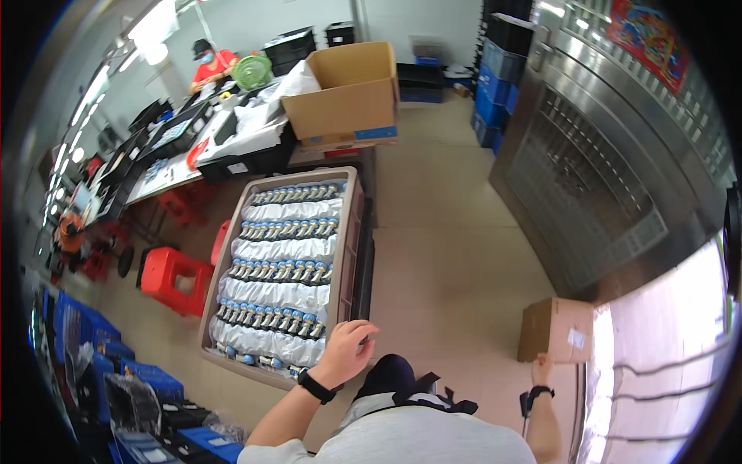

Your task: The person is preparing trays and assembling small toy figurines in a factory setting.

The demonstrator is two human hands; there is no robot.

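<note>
A taupe crate (353, 247) stood on the person's left, filled with rows of blue-topped metal fittings (278, 269) that alternated with bands of crumpled white wrapping (282, 292). Beyond its far end sat a large open carton (340, 112), and a small carton (553, 329), with a pale label on its side, was by the right hand (543, 369). A black tray (239, 164) under white sheeting rested on the worktable (171, 176). Blue bins (85, 321) crowded the lower left, and more rose in a bin stack (491, 93) beside the metal door (603, 178).

The floor (440, 271) was smooth and beige, with a red stool (176, 280) just beside the crate. A co-worker (212, 68) in a red top bent over the far end of the worktable near a round green object (252, 72).

The left hand (349, 352) hung by the crate's near right corner, fingers curled inward; whether they gripped the dark spot near the thumb, I could not tell. The right hand reached forward to the small carton's near edge, fingers bunched; contact or grip could not be made out
</note>
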